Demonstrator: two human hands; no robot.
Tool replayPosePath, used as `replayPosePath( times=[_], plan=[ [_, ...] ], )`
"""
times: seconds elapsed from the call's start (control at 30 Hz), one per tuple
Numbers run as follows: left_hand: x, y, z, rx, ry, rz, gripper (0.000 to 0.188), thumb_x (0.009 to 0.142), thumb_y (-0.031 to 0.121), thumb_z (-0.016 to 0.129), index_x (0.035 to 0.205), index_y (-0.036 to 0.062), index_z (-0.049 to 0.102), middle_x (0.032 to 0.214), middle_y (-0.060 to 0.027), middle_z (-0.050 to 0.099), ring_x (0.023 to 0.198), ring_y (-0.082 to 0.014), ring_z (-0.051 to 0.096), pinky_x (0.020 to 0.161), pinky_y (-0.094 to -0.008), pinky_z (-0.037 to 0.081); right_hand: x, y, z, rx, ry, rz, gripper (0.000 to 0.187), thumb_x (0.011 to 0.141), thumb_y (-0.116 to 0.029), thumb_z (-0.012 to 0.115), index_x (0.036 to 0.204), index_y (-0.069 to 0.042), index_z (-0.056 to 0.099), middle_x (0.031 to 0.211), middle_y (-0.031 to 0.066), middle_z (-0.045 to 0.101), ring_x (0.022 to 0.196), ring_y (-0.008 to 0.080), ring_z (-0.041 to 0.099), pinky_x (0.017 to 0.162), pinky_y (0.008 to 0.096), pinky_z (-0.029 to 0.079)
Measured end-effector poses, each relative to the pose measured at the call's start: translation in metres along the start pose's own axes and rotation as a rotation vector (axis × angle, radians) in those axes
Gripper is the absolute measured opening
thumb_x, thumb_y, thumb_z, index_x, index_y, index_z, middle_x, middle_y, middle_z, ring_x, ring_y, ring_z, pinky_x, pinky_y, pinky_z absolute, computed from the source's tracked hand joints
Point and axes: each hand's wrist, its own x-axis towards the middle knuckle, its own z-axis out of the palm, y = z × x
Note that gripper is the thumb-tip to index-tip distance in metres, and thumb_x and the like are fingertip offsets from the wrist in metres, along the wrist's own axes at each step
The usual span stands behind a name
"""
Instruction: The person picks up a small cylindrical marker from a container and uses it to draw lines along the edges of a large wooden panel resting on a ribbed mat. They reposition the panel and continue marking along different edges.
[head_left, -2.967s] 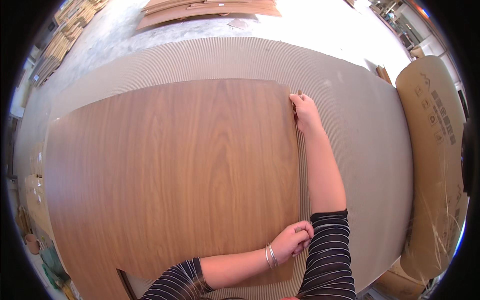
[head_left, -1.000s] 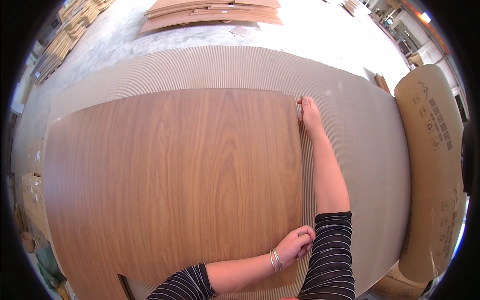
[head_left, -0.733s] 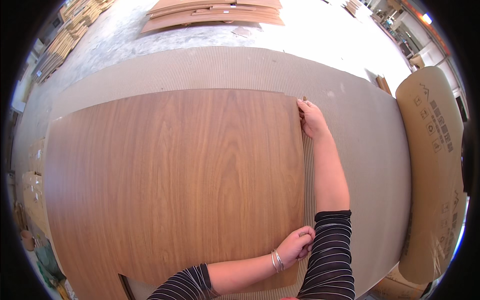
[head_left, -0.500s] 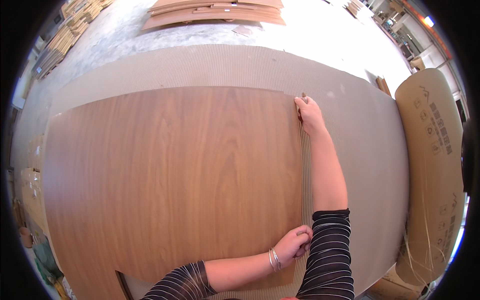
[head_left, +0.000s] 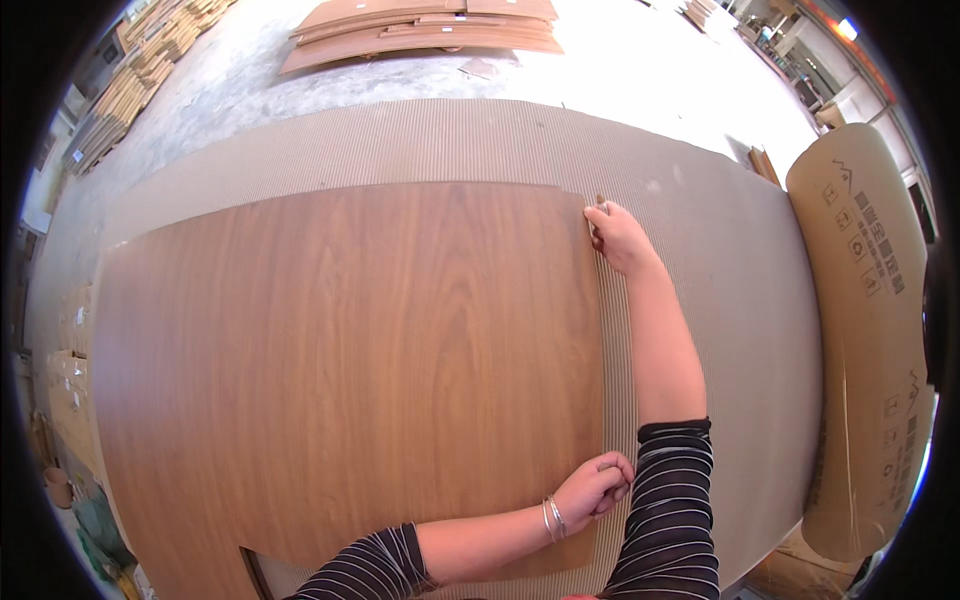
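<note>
A large brown wood-grain panel (head_left: 350,350) lies flat on ribbed grey-brown corrugated cardboard (head_left: 720,300). At the panel's far right corner, my right hand (head_left: 622,238) is closed in a pinch around a small narrow brown piece (head_left: 601,200), whose tip pokes out past the fingers. The fingers hide most of it, so its kind does not show. My left hand (head_left: 597,484), with bangles at the wrist, is curled closed over the panel's near right edge, close to my right sleeve. Whether it holds anything is hidden. A dark-edged cutout (head_left: 262,572) shows at the panel's near side.
A big roll of printed brown cardboard (head_left: 865,340) stands along the right side. Stacked brown boards (head_left: 425,35) lie on the floor beyond the cardboard. More stacked pieces (head_left: 130,95) are at the far left, and cartons (head_left: 70,385) sit beside the panel's left edge.
The view has shifted slightly. My right hand stays pinched at the far right corner, and my left hand keeps its curled pose near the panel's right edge.
</note>
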Motion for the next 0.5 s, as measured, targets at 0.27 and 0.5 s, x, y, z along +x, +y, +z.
replayPosePath(
  times=[0.27,0.5],
  plan=[
    [0.004,-0.004,0.002,-0.004,0.066,-0.035,0.005,0.086,0.010,0.043,0.083,0.0112,0.047,0.058,0.0024,0.044,0.038,-0.0052,0.031,0.034,-0.0205,0.022,0.025,-0.012,0.009,-0.192,0.235,-0.103,0.027,0.090,-0.026,0.052,0.099,0.000,0.053,0.091,0.0088,0.053,0.077,0.0166,0.050,0.066,0.0318,0.043],
    [-0.002,0.001,0.003,-0.040,0.037,-0.036,0.006,0.085,0.008,0.044,0.082,0.0114,0.047,0.056,0.0031,0.042,0.038,-0.0051,0.031,0.033,-0.0202,0.022,0.030,-0.054,0.037,-0.645,-0.052,-0.413,0.036,0.094,-0.034,0.041,0.110,-0.006,0.058,0.118,0.0104,0.051,0.105,0.0223,0.049,0.093,0.0355,0.038]
  ],
)
